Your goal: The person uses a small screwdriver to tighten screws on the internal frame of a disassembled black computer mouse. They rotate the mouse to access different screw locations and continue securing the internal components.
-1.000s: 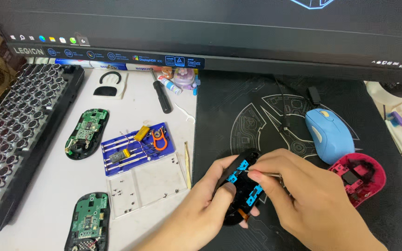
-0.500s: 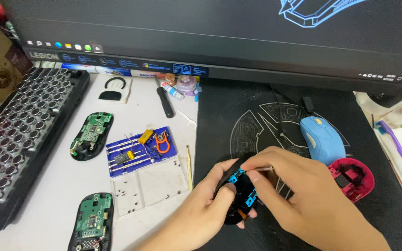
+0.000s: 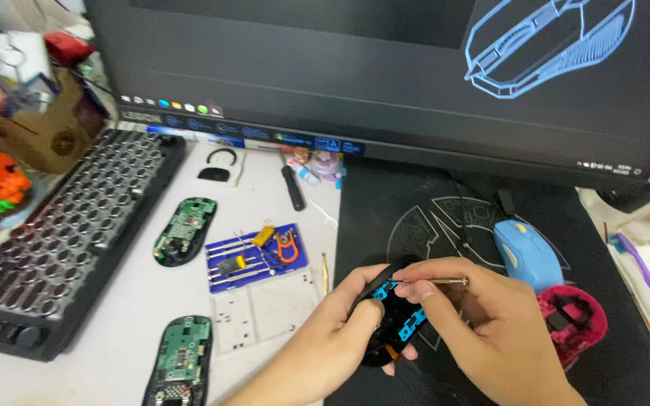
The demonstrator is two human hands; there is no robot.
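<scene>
Since a second ago, little changed in the grip: left hand (image 3: pixel 340 331) still clenched around the black mouse shell (image 3: pixel 391 323) with blue inner parts, low over the dark mouse pad (image 3: pixel 415 203); right hand (image 3: pixel 483 331) still pinching a thin screwdriver (image 3: pixel 434 281), now laid nearly level. Blue mouse (image 3: pixel 524 252) and red shell (image 3: pixel 577 319) close on the right; open room on the pad ahead.

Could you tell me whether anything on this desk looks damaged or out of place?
Nothing looks spilled or broken. Two bare green circuit boards lie loose on the white desk, out of any shell, and the left hand holds an opened black mouse part while the right hand holds a thin tool.
</scene>
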